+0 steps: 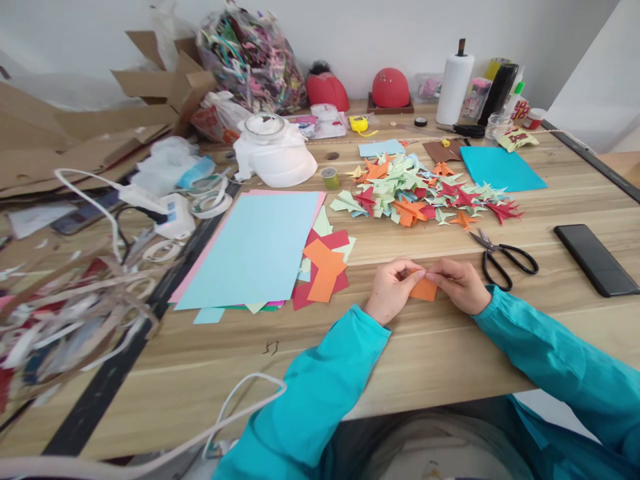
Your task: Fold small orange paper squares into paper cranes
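Note:
Both hands pinch a small piece of orange paper (424,289) low over the wooden table, near its front edge. My left hand (391,291) has thumb and fingers closed on the paper's upper left, and my right hand (461,285) grips its upper right. The fingertips almost meet and hide the paper's top edge. Black-handled scissors (505,257) lie just beyond my right hand. Left of my left hand are orange paper cut-offs (326,267) on top of red paper pieces (301,295). Ahead lies a heap of folded paper cranes (400,183) in green, orange, red and blue.
A stack of coloured sheets, light blue on top (260,247), lies to the left. A black phone (595,259) rests at the right. Behind are a teal sheet (501,168), a white-wrapped jar (275,157) and a yellow tape measure (359,124). Cables and scraps (65,320) crowd the far left.

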Motion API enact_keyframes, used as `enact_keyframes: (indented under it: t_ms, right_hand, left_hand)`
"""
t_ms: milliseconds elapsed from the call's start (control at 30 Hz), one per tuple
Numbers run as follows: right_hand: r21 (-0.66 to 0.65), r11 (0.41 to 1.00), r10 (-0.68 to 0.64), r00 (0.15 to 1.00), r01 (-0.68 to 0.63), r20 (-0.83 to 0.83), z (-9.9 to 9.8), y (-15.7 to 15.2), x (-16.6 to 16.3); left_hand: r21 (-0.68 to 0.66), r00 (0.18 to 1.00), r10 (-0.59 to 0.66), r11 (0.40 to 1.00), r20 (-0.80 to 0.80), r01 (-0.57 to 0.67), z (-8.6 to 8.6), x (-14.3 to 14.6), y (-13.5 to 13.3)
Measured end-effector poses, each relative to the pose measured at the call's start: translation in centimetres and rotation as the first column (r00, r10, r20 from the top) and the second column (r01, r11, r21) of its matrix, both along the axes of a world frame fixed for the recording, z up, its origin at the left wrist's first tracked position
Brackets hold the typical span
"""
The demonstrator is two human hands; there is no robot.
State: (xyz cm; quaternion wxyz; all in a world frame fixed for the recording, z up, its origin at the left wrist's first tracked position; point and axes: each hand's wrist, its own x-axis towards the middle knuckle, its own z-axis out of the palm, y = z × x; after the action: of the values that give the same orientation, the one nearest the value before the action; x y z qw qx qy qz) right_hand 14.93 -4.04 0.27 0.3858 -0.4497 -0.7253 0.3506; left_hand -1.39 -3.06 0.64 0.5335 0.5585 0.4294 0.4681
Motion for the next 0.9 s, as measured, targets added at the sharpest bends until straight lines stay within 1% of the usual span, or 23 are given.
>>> enact_keyframes:
  t_ms: [67, 167, 233, 333, 567, 767, 900]
  right_hand:
    - [-0.071, 0.997, -0.007, 0.999, 0.004, -0.044, -0.02, -0.01, -0.06]
    - [-0.191, 0.979, -0.096, 0.987, 0.070, -0.127, 0.03, 0.01, -0.19]
    - [-0.232, 0.967, -0.149, 0.975, 0.108, -0.166, 0.12, 0.07, -0.25]
    - [-0.247, 0.963, -0.160, 0.966, 0.108, -0.202, 0.33, 0.11, -0.27]
    - [-0.267, 0.960, -0.150, 0.956, 0.080, -0.252, 0.70, 0.04, -0.31]
    - [-0.291, 0.957, -0.101, 0.955, 0.015, -0.281, 0.88, 0.17, -0.37]
    - [-0.278, 0.961, -0.074, 0.957, -0.007, -0.279, 0.48, 0.12, -0.48]
  left_hand:
    - [-0.033, 1.000, 0.015, 0.999, 0.019, -0.014, -0.04, 0.10, -0.05]
    - [-0.082, 0.996, 0.075, 0.994, 0.053, -0.071, 0.00, 0.31, -0.13]
    - [-0.117, 0.989, 0.118, 0.987, 0.086, -0.108, 0.10, 0.42, -0.14]
    - [-0.132, 0.981, 0.139, 0.984, 0.137, -0.121, 0.23, 0.45, -0.08]
    - [-0.115, 0.971, 0.098, 0.991, 0.216, -0.075, 0.19, 0.38, -0.02]
    - [-0.190, 0.969, 0.110, 0.979, 0.223, -0.067, 0.21, 0.20, 0.20]
    - [-0.190, 0.972, 0.104, 0.980, 0.213, -0.063, 0.11, 0.18, 0.19]
